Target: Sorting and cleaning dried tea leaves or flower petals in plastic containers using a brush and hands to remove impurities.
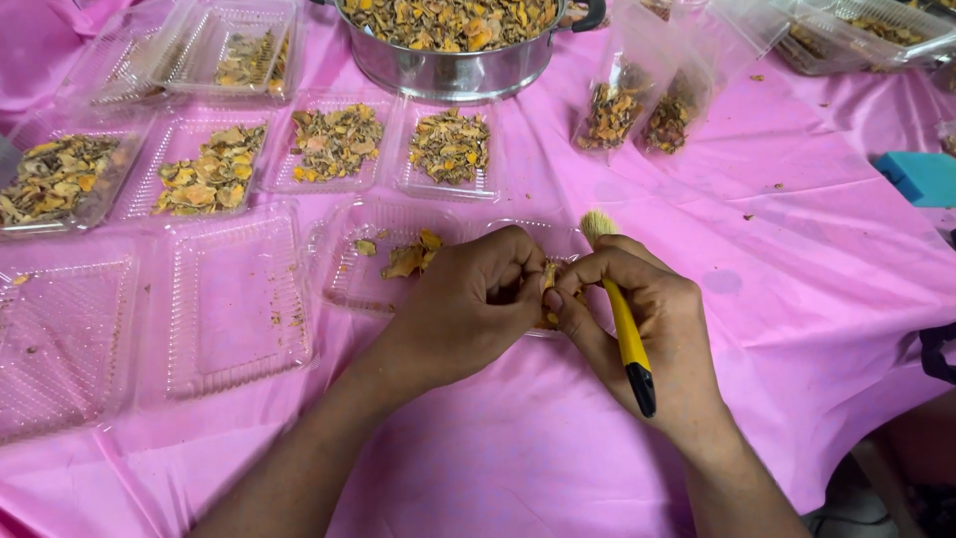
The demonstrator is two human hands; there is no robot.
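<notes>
Right now both hands meet at frame centre: left hand [468,304] fingers pinch shut on a dried yellow piece [548,277], right hand [642,319] grips the yellow-handled brush [625,329]. Best kept over the clear tray [344,284], brushing lightly.

pink tablecloth [797,259], yellow-and-black brush [625,329], silver pot [448,70], teal block [921,177]

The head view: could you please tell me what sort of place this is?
Probably a small hand-packing table for dried plant pieces: a pink cloth carries rows of clear plastic trays, a metal pot full of yellow-brown pieces, and filled clear bags.
</notes>
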